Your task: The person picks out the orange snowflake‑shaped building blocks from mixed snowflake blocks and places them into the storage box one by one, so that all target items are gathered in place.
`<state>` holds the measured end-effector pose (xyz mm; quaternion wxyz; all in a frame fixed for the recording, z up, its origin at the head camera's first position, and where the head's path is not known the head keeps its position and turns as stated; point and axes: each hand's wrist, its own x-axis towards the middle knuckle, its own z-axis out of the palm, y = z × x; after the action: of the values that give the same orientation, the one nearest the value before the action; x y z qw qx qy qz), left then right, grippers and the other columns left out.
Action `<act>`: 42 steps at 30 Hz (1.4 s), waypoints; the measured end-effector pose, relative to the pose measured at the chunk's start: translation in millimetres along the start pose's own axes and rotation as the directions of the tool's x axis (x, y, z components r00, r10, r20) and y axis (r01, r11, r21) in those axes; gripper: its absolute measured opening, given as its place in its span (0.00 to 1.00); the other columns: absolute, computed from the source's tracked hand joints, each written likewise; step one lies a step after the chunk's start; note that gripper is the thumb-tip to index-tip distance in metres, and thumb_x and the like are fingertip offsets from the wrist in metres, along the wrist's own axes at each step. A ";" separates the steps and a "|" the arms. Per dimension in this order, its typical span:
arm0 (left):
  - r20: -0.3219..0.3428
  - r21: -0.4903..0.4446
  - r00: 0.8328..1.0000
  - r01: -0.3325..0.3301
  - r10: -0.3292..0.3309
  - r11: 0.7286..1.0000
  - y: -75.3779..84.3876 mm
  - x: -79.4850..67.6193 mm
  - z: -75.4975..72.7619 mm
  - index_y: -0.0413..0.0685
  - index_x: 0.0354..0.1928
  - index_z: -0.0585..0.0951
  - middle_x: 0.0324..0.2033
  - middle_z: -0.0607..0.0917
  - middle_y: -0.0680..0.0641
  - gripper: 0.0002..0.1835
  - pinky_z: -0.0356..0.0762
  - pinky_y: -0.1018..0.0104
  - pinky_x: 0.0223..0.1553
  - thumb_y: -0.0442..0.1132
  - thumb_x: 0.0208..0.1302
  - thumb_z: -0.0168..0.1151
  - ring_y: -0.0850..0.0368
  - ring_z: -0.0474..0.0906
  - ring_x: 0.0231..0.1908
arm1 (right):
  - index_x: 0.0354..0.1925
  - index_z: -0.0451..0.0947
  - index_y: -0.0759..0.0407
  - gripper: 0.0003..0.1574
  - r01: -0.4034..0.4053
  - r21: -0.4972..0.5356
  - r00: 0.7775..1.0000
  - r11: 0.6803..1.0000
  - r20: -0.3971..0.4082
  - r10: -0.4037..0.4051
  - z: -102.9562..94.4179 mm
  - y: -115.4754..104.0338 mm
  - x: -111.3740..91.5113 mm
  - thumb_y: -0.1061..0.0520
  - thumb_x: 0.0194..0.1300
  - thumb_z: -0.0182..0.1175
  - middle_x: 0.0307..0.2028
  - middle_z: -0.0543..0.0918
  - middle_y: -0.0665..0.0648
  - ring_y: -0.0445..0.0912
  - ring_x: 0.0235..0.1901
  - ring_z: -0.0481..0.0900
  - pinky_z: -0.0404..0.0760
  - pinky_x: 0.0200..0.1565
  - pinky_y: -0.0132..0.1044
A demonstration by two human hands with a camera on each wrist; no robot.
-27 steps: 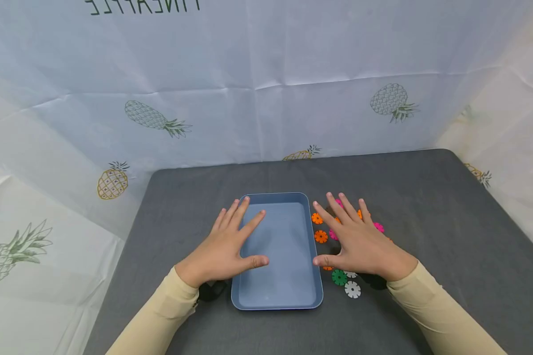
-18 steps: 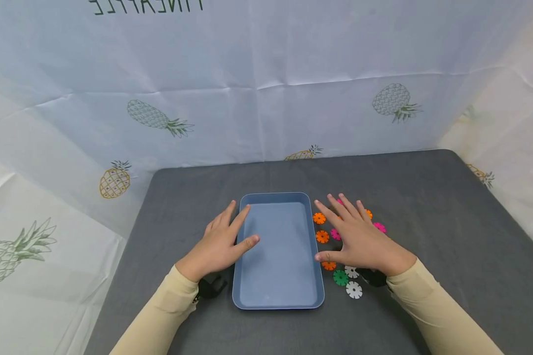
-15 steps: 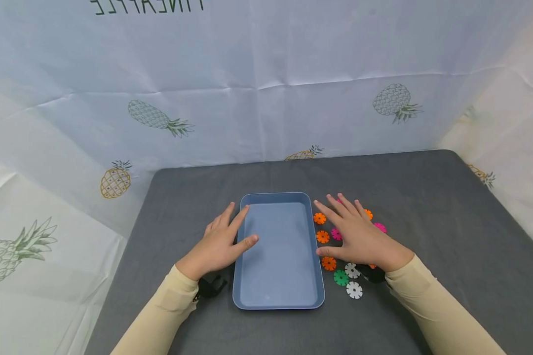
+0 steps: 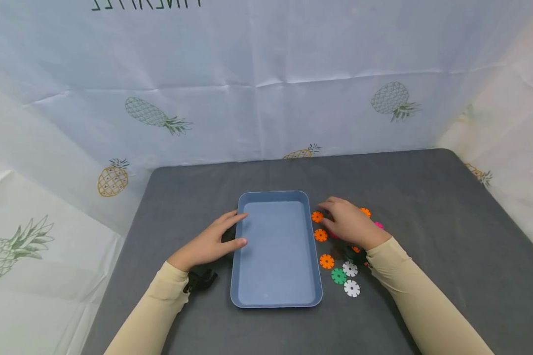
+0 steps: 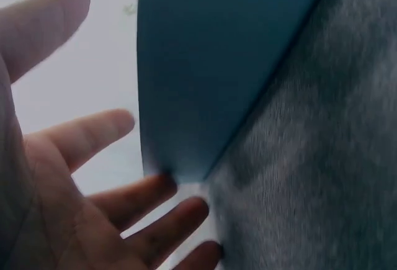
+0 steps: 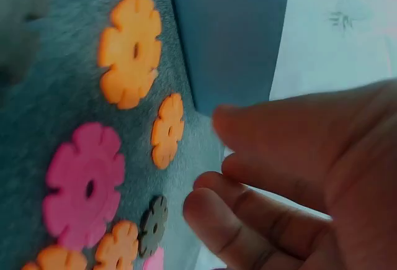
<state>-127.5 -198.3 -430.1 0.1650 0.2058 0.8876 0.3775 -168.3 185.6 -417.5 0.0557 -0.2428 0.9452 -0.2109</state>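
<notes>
Firstly, head: blue tray (image 4: 276,251) on bench (image 4: 186,197); left hand (image 4: 206,246) at its left rim; right hand (image 4: 348,223) over notched discs (image 4: 352,284), right of tray. Left wrist: fingers (image 5: 93,136) spread. Right wrist: fingers curved, nothing pinched; disc edges should pinch best.

The head view looked forward and down at the tray (image 4: 277,251); the wrist views shared it, close, from opposite sides.

Behind the bare fingers (image 4: 234,220), plain pale-yellow long sleeves (image 4: 144,310) are worn, with a small black device (image 4: 202,280) carried beside each cuff (image 4: 174,277).
</notes>
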 end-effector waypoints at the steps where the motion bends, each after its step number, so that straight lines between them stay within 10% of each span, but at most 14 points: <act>1: 0.011 -0.012 1.000 0.000 0.000 1.000 -2.0 -0.7 -1.8 0.61 0.82 0.62 0.82 0.54 0.41 0.41 0.58 0.30 0.73 0.60 0.74 0.64 0.37 0.49 0.81 | 0.63 0.81 0.69 0.24 -0.005 -0.003 1.000 1.000 0.009 0.005 1.3 -0.1 2.8 0.59 0.73 0.65 0.57 0.83 0.66 0.57 0.52 0.83 0.82 0.57 0.56; 13: 0.112 -0.228 0.992 -0.026 0.053 0.973 -30.6 -4.8 -15.1 0.64 0.82 0.62 0.81 0.58 0.44 0.49 0.55 0.33 0.75 0.47 0.63 0.78 0.41 0.51 0.80 | 0.59 0.83 0.68 0.20 -0.019 -0.011 0.997 1.000 0.070 0.020 9.9 5.7 19.2 0.63 0.72 0.63 0.51 0.80 0.64 0.52 0.42 0.80 0.84 0.51 0.51; 23: 0.083 -0.175 0.996 -0.002 0.016 0.985 -38.2 -17.3 -13.2 0.64 0.81 0.64 0.79 0.61 0.39 0.50 0.58 0.32 0.71 0.49 0.60 0.80 0.36 0.55 0.78 | 0.53 0.85 0.62 0.14 -0.033 0.053 0.996 0.998 0.088 0.028 16.1 3.9 28.3 0.62 0.69 0.68 0.49 0.85 0.60 0.54 0.48 0.83 0.84 0.52 0.52; 32: 0.073 -0.193 0.997 -0.006 0.020 0.981 -30.1 -4.2 -8.8 0.64 0.80 0.66 0.77 0.63 0.40 0.49 0.59 0.35 0.71 0.49 0.59 0.81 0.39 0.57 0.76 | 0.41 0.82 0.61 0.04 -0.077 0.125 0.996 0.989 0.051 0.071 -8.9 4.0 15.8 0.67 0.74 0.61 0.31 0.83 0.55 0.45 0.26 0.75 0.79 0.33 0.40; 42: 0.073 -0.179 0.997 0.030 -0.018 0.983 -28.9 -4.7 -5.2 0.66 0.79 0.66 0.77 0.61 0.41 0.49 0.60 0.34 0.71 0.51 0.58 0.81 0.40 0.55 0.77 | 0.46 0.81 0.62 0.04 -0.093 0.176 0.995 0.980 -0.032 0.100 -38.6 -7.1 18.7 0.62 0.76 0.60 0.36 0.84 0.56 0.46 0.26 0.76 0.79 0.33 0.42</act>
<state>-132.7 -221.9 -447.3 0.2188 0.1925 0.8458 0.4468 -189.7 185.3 -379.7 0.0678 -0.1868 0.9347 -0.2948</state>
